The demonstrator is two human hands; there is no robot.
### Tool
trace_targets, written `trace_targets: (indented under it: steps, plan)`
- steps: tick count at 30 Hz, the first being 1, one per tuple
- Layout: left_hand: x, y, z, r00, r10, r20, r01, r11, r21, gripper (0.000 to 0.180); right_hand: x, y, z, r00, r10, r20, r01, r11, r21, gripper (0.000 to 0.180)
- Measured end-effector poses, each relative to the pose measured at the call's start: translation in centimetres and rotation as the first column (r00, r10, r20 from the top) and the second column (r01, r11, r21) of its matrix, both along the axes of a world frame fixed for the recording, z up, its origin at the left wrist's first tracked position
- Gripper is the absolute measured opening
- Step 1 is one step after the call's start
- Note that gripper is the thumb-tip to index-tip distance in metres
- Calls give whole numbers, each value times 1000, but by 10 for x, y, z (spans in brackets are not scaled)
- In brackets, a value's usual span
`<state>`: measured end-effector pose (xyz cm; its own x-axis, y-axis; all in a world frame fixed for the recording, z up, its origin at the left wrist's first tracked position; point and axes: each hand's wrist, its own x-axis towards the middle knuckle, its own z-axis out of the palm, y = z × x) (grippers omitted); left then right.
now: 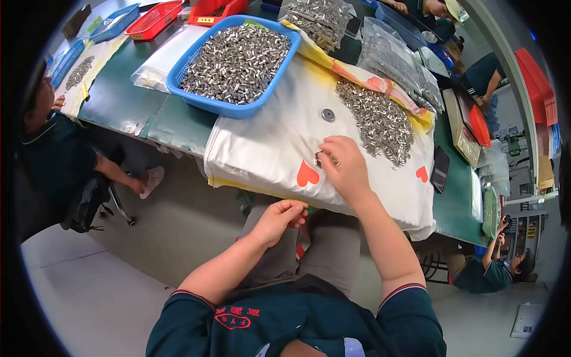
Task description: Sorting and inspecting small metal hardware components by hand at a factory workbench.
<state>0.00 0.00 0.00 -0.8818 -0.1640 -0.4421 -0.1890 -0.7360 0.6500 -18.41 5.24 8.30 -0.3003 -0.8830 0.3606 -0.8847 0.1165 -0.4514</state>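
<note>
My right hand (346, 163) rests on the white cloth (256, 149) with its fingers curled round several small metal cylinders (326, 159). Below the table's front edge, my left hand (279, 221) is closed in a pinch by the hem of the cloth. Whatever its fingertips hold, if anything, is hidden; a bit of green shows beside them. A heap of the same shiny cylinders (380, 122) lies on the cloth beyond my right hand. Between that heap and the basket sits a round grey metal disc (328, 115) with a hole in its middle.
A blue basket (233, 110) full of metal cylinders stands at the far left of the cloth. Clear bags of parts (315, 21) lie at the back. A dark phone-like slab (439, 169) is at the right. One co-worker (59, 160) sits at left; others are at right.
</note>
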Motion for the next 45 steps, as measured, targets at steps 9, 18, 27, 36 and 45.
trace_targets:
  steps: [9, 18, 27, 36, 45]
  plan:
    - [-23, -1, -8, 991, 121, 65, -136, 922, 363, 18, 21, -22, -11, 897, -407, -173, 411, 912, -15, 23]
    - [-52, 12, 4, 990, 67, 124, -131, 765, 631, 28, 32, -24, -18, 860, -508, -53, 503, 860, -87, 11]
    - [-57, 6, 9, 993, 68, -102, 25, 700, 714, 38, 52, -3, -17, 888, -460, -17, 456, 884, -103, 11]
    - [-59, 15, 12, 988, 116, -100, 3, 634, 773, 35, 76, 26, -22, 908, -419, 21, 416, 890, -186, 8]
    - [-63, 10, 24, 997, 24, -76, 28, 789, 614, 37, 113, 60, -33, 960, -278, 11, 276, 947, -165, 16]
